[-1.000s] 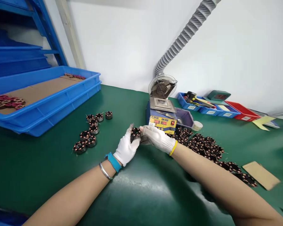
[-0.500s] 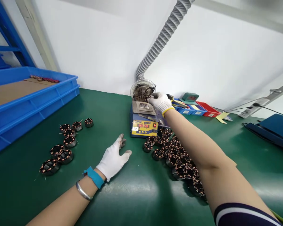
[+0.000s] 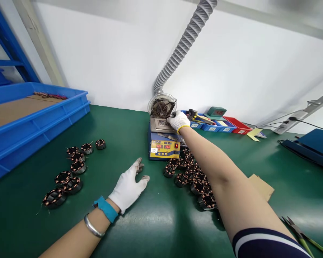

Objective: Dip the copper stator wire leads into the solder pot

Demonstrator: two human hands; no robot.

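My right hand [image 3: 179, 121], in a white glove, reaches over the top of a blue and yellow solder pot [image 3: 165, 148] with a red digital display. Its fingers are closed at the pot's metal top plate [image 3: 159, 125]; what they hold is hidden behind the glove. My left hand [image 3: 129, 187], gloved and with a teal band at the wrist, rests over the green table with thumb and fingers apart, holding nothing. Many copper-wound motor stators [image 3: 181, 180] crowd the table under my right arm. Several more stators [image 3: 78, 167] stand in a loose line left of my left hand.
A fan with a round guard [image 3: 162, 107] and grey duct [image 3: 181, 46] stands behind the pot. At left is a large blue tray [image 3: 40, 132]. Small bins [image 3: 238, 125], a clock [image 3: 216, 111], a cardboard piece [image 3: 262, 187] and pliers [image 3: 298, 231] are at right.
My right hand has moved left and slightly down, from in front of the fan to the pot's top plate. My left hand has barely moved. Cardboard and pliers now show at right.
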